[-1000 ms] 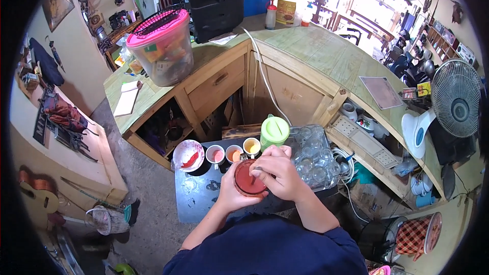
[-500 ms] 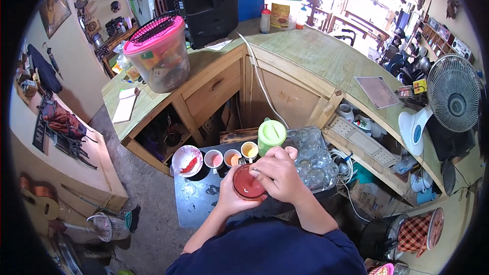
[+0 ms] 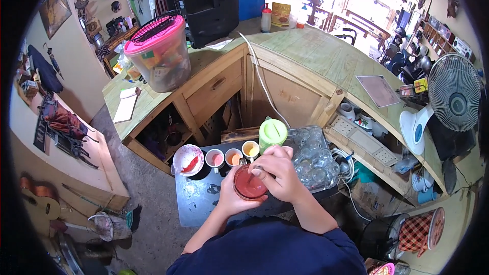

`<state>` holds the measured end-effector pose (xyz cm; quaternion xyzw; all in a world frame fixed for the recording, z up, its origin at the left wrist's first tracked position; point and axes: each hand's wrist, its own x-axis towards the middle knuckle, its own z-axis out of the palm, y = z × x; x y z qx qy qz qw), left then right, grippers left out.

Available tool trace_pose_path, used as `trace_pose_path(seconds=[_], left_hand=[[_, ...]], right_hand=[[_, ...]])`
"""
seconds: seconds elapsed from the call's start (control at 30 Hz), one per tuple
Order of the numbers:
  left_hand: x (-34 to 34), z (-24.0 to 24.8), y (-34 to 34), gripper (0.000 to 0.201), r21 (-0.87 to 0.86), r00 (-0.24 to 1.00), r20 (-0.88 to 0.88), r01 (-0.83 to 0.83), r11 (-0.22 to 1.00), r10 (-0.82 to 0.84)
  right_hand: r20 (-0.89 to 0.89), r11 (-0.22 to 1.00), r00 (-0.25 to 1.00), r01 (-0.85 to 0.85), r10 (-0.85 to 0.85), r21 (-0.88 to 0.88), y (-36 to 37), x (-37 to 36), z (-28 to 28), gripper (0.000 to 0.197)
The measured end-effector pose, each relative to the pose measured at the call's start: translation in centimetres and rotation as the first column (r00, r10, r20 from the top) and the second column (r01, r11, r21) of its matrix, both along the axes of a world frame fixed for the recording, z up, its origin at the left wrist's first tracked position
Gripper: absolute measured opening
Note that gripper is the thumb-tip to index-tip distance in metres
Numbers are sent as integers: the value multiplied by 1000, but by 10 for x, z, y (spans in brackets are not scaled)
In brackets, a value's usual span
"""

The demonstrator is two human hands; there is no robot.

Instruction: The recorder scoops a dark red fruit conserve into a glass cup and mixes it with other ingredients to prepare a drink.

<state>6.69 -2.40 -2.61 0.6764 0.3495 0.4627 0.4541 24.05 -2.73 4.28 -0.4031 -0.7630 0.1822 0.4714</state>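
Observation:
My left hand [image 3: 230,199] is wrapped round a glass of red liquid [image 3: 248,187], held above a dark low table [image 3: 196,209]. Over its rim, my right hand [image 3: 284,177] pinches a thin metal spoon [image 3: 258,167]; the spoon's lower end is hidden in the red liquid. Just beyond the glass stand three small cups in a row: one with pink contents [image 3: 215,159], one with orange [image 3: 234,158], one with yellow [image 3: 250,149]. To their left is a patterned white bowl [image 3: 184,167] with something red inside. A green-lidded pitcher [image 3: 273,135] rises behind my right hand.
Several upturned clear glasses [image 3: 311,160] crowd a tray on the table's right. A wooden counter [image 3: 305,61] curves around the far side, with a pink-lidded tub [image 3: 165,66], a black speaker [image 3: 209,10] and a white fan [image 3: 453,99]. A coiled white cable [image 3: 347,167] lies beside the tray.
My right hand and the spoon have shifted very slightly at the glass. The small pale spot on the red liquid no longer shows. My left hand keeps its hold.

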Motion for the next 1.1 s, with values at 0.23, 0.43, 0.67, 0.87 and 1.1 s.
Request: trace_pose_path(seconds=[0.23,0.43,0.67,0.87,1.1], left_hand=[[-2,-4,0,83,-24,999,48,-7,1000,9],[-3,0,2,83,-25,999,41,-17,1000,18],[-3,-2,1,82,16,999,-6,-42,999,42],[-4,-1,2,83,-16,999,25,-29,999,29],[-4,-5,2,83,-7,999,23,-41,999,42]], right_hand=[[43,1000,999,-7,7,-3,0,0,1,14],[106,998,993,45,-51,52,1,0,-3,14],[142,988,983,98,-115,121,4,0,-10,14],[-66,1000,998,-11,11,0,5,1,-8,14],[16,999,1000,-17,18,-42,2,-2,0,14]])
